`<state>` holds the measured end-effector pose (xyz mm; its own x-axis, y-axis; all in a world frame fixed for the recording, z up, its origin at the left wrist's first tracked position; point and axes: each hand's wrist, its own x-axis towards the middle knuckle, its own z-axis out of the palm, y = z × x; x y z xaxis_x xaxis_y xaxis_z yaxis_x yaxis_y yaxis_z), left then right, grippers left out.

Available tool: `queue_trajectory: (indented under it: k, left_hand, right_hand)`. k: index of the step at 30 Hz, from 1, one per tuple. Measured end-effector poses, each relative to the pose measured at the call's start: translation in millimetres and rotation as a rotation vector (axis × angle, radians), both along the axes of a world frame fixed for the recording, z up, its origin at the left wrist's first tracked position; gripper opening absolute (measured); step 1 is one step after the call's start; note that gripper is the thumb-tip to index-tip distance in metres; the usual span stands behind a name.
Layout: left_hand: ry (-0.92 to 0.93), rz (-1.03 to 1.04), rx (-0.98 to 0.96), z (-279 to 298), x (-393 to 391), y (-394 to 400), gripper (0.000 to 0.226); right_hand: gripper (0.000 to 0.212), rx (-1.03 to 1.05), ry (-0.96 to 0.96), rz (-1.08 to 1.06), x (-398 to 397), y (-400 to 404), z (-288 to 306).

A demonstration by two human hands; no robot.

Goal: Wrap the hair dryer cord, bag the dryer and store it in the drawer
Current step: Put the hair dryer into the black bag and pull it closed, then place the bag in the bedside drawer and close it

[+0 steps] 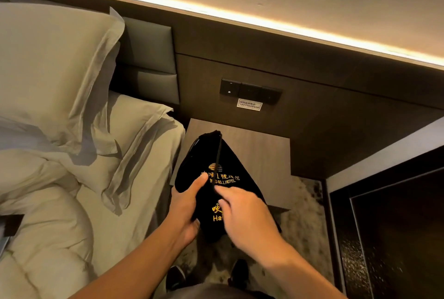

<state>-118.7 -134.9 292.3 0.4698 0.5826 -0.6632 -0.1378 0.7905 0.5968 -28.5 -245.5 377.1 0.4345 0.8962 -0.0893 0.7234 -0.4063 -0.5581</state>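
A black cloth bag (pixel 230 162) with gold hotel lettering hangs above the front of the wooden nightstand (pixel 269 154), bulging as if something is inside; the hair dryer itself is hidden. My left hand (pixel 186 205) grips the bag's left side, thumb across the front. My right hand (pixel 242 212) pinches the bag's black drawstring (pixel 218 154), which runs taut from the bag's gathered mouth at the top down to my fingers. No drawer is visible.
A bed with grey pillows (pixel 55 63) and a duvet (pixel 48 202) fills the left. A switch panel (pixel 249 92) sits on the dark wall above the nightstand. A dark cabinet (pixel 396 226) stands at the right. My shoes (pixel 176 277) are on patterned carpet below.
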Motion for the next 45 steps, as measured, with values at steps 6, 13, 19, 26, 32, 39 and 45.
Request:
queue_trajectory:
  k: [6, 13, 19, 26, 32, 39, 45]
  left_hand:
    - [-0.061, -0.014, -0.013, 1.9, 1.0, -3.1, 0.089]
    - [-0.056, -0.035, -0.009, -1.0, 5.1, -1.8, 0.077]
    - [0.028, -0.053, -0.019, -11.9, 17.6, -5.2, 0.062]
    - [0.174, -0.095, -0.020, -37.2, 33.0, -5.2, 0.067]
    - [0.305, -0.104, -0.046, -88.8, 60.0, 12.1, 0.074]
    - [0.343, -0.299, -0.049, -174.3, 129.4, 51.7, 0.072]
    - [0.334, -0.346, 0.019, -251.0, 197.8, 80.1, 0.054]
  right_hand:
    - [0.056, -0.041, -0.229, 0.163, -12.1, 8.2, -2.7]
    - [0.038, -0.041, 0.289, -0.060, 5.9, -0.7, -11.0]
    - [0.015, -0.029, 0.740, -0.421, 46.5, -23.9, -34.4]
    - [0.016, -0.044, 0.769, -0.605, 82.0, -53.7, -91.0]
    - [0.018, -0.135, 0.813, -0.743, 127.3, -78.7, -186.2]
    - [0.014, -0.163, 0.722, -0.696, 221.6, -49.1, -321.3]
    - [0.059, -0.212, 0.558, -0.568, 297.2, -13.2, -406.0]
